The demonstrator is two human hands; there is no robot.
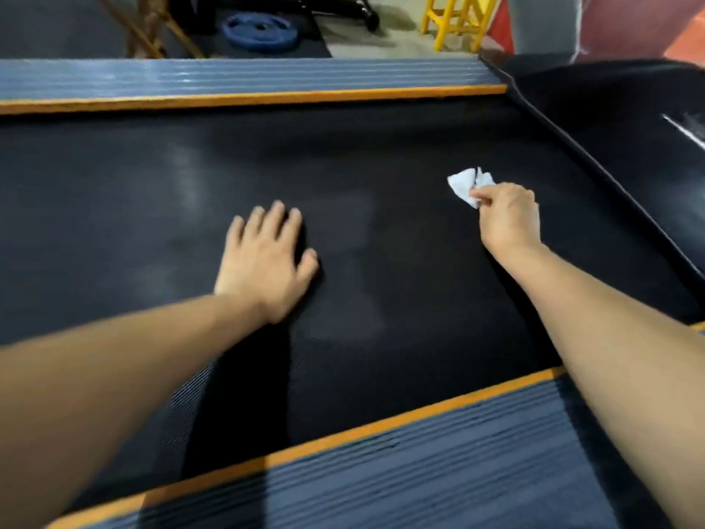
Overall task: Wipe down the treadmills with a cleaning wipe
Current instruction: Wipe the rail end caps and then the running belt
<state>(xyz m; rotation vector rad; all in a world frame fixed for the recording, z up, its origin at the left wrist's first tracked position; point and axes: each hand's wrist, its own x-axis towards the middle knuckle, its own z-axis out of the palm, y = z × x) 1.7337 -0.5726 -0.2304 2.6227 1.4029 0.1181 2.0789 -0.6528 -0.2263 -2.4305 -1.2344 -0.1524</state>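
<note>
The treadmill's black belt (152, 223) fills the middle of the view, with pale smears across it. My left hand (267, 257) lies flat on the belt near its centre, fingers spread. To the right, my right hand (509, 219) pinches a crumpled white cleaning wipe (468, 185) between thumb and fingers, and the wipe touches the belt. Ribbed grey side rails with orange edging run along the far side (248, 80) and the near side (419, 452) of the belt.
The treadmill's black motor cover (618, 120) rises at the right. Beyond the far rail, on the floor, lie a blue weight plate (261, 32), wooden legs (148, 28) and a yellow stool (457, 21).
</note>
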